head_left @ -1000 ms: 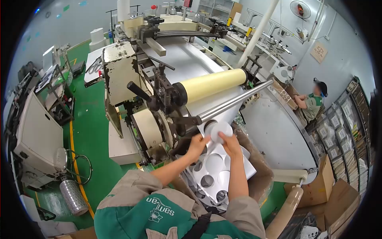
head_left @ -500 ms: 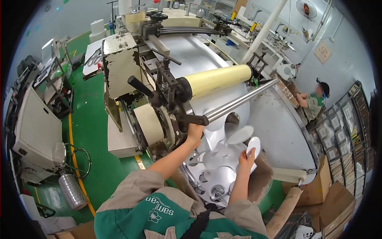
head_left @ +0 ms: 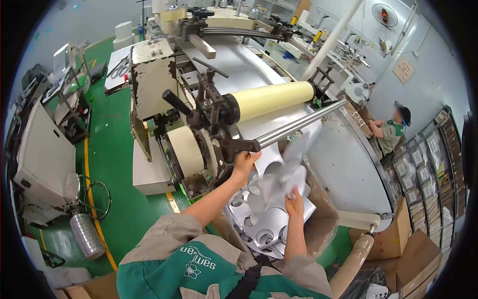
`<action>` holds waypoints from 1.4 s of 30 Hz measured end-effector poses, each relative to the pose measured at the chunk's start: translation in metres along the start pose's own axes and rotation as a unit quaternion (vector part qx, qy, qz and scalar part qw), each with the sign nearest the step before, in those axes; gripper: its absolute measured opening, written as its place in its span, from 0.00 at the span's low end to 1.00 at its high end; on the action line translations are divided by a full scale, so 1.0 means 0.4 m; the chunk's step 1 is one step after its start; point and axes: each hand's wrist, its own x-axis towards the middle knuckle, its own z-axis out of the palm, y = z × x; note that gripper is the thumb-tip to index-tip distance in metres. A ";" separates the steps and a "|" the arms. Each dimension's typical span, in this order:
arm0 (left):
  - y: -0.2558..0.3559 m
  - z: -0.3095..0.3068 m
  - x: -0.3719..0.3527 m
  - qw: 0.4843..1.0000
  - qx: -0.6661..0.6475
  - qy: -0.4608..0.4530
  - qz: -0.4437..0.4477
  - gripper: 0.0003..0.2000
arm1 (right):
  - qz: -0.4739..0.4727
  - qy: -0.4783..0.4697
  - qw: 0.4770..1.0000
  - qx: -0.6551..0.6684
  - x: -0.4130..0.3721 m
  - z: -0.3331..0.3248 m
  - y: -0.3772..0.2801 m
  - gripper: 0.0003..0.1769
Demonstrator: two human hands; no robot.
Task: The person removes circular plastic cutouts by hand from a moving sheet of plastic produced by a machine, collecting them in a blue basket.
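A silver sheet with round cut-outs [head_left: 271, 219] hangs below the metal bar and bunches in folds inside a large cardboard box [head_left: 318, 219]. My left hand [head_left: 245, 167] is closed at the sheet's left edge, just under the dark bracket at the bar's end. Low in front of the sheet, my right hand [head_left: 295, 202] has its fingers drawn together, thumb upward. Pale, motion-smeared pieces overlap the sheet right above its fingertips; I cannot tell what it grips.
Above the hands run a yellow roller [head_left: 274, 99] and a shiny metal bar [head_left: 301, 125]. A black-handled lever [head_left: 177, 102] juts out at left. Right of the box stands a grey panel [head_left: 348, 164]; a person [head_left: 391, 128] works beyond it. Cardboard boxes [head_left: 381, 239] sit lower right.
The white oval piece that my right hand held up no longer shows clearly. That hand has moved left, against the sheet. My left hand stays by the bracket.
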 end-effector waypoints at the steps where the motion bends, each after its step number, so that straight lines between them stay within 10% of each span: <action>1: -0.018 -0.019 0.031 1.000 -0.004 0.007 0.019 0.14 | 0.008 0.100 0.992 0.076 0.015 -0.079 -0.012 0.15; 4: 0.025 -0.001 0.014 0.994 0.103 0.031 0.005 0.11 | -0.036 0.087 0.990 0.104 -0.017 -0.071 -0.076 0.16; 11: 0.021 0.008 -0.028 0.994 0.106 -0.010 0.023 0.10 | -0.060 -0.209 0.899 -0.380 0.016 0.388 -0.048 0.21; 16: 0.054 -0.009 -0.035 0.995 0.034 -0.080 -0.039 0.13 | 0.018 -0.188 0.967 -0.172 0.040 0.317 0.014 0.22; 20: 0.055 -0.020 -0.018 0.999 0.035 -0.031 -0.012 0.13 | 0.067 0.018 0.991 0.115 0.046 0.072 -0.046 0.22; 27: 0.034 0.056 0.030 0.992 -0.070 0.087 0.063 0.08 | -0.184 -0.134 0.907 -0.354 -0.031 0.376 -0.099 0.20; 30: -0.012 0.055 -0.013 0.997 -0.056 0.025 0.046 0.06 | -0.047 -0.176 0.899 -0.398 0.100 0.390 -0.026 0.21; 33: -0.035 0.012 -0.004 0.999 -0.048 0.012 -0.018 0.05 | 0.005 -0.202 0.914 -0.351 0.083 0.387 -0.003 0.22; 38: 0.066 0.032 -0.024 0.997 -0.075 0.033 -0.002 0.15 | 0.082 -0.009 0.992 0.092 0.153 0.163 -0.015 0.16; 42: 0.073 0.027 -0.011 0.995 -0.090 0.003 0.051 0.15 | -0.011 0.043 0.989 0.141 0.135 0.116 -0.092 0.15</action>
